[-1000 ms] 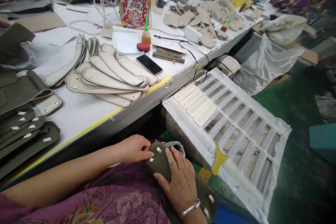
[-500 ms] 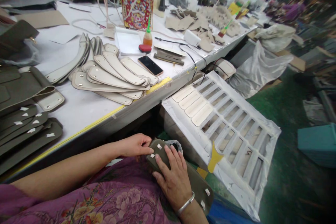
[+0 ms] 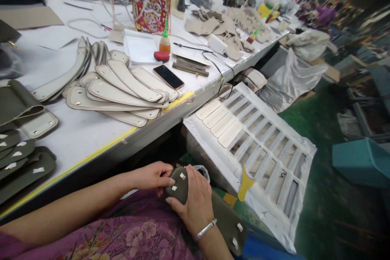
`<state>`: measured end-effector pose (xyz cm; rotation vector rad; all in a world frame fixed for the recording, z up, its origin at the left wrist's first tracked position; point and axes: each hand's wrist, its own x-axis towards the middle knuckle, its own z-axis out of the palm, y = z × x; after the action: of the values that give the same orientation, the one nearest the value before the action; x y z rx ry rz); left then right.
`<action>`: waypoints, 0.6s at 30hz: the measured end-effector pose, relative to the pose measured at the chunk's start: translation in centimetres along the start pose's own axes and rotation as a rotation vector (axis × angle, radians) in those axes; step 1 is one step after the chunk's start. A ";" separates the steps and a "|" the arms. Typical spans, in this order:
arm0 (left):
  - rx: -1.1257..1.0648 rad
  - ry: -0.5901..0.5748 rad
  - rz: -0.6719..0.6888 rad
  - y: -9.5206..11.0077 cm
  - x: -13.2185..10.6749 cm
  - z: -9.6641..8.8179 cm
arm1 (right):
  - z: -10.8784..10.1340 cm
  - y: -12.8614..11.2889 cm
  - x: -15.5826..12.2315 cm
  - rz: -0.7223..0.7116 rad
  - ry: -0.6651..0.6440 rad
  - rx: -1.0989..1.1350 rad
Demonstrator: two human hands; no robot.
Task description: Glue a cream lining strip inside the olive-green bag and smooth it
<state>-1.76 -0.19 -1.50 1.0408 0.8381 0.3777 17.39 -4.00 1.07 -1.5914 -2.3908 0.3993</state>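
Observation:
Across my lap lies an olive leather strap [image 3: 225,215] with rounded ends and small white bits of tape stuck near each end. My left hand [image 3: 155,176] is closed at its left end, thumb on top and the other fingers tucked at the edge. My right hand [image 3: 197,197], with a silver bangle at the wrist, grips the strap near that same end, its thumb on the near side and fingers over the far edge. What lies under the strap is hidden.
On the table are a pile of cream riveted straps [image 3: 122,93], olive straps with tape [image 3: 27,166], a phone [image 3: 168,76], a glue bottle [image 3: 165,44] and a red bag [image 3: 150,4]. A slotted white rack [image 3: 210,142] stands at right, holding several cream pieces; a teal bin [image 3: 359,162] is beyond.
My right hand's fingers have drawn together and shifted from spread flat on the strap to wrapped over its far edge. My left hand still pinches the end. The view has turned slightly right.

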 end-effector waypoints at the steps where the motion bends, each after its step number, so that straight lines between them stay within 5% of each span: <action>1: -0.011 -0.001 -0.003 -0.1 0.1 0.0 | 0.1 -0.2 0.1 0.009 0.014 0.007; 9: -0.088 -0.026 0.007 -0.6 0.5 -0.6 | 1.1 -0.7 0.9 -0.013 0.123 0.029; 18: -0.067 -0.009 0.042 -1.0 0.4 -0.1 | 0.4 0.3 -0.2 -0.105 0.047 0.012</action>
<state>-1.67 -0.42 -2.56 0.9981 0.7912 0.4338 17.59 -4.05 0.60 -1.4459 -2.4190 0.3506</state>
